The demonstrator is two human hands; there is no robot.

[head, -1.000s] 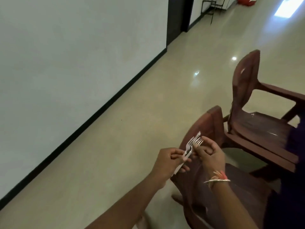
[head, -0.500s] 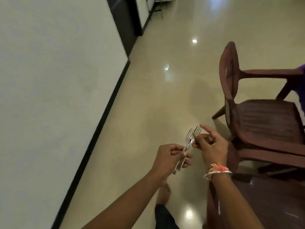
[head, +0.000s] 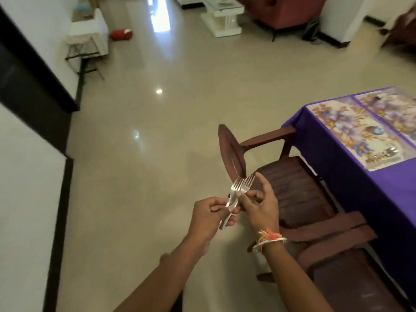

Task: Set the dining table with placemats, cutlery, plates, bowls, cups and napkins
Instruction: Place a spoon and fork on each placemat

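Observation:
Two silver forks (head: 242, 186) stand tines up in front of me, above the floor. My left hand (head: 210, 216) grips their handles low down. My right hand (head: 258, 204) pinches one fork just under its tines with thumb and fingers, the index finger stretched out. At the right is the dining table (head: 333, 163) under a purple cloth, with two floral placemats (head: 351, 129) laid side by side. Cutlery (head: 390, 152) lies on the near end of the closer mat, and a spoon (head: 378, 97) at the far end of the other.
Two dark brown plastic armchairs (head: 292, 188) stand pushed against the table's left side, right beside my hands. A white wall with a black skirting (head: 65, 199) runs along the left. Far off are a small metal stand (head: 83, 50), a white glass-topped table (head: 222, 16) and a red armchair (head: 286, 12).
My view has swung to the right, bringing the purple table and placemats into sight. Both hands keep the same hold on the forks.

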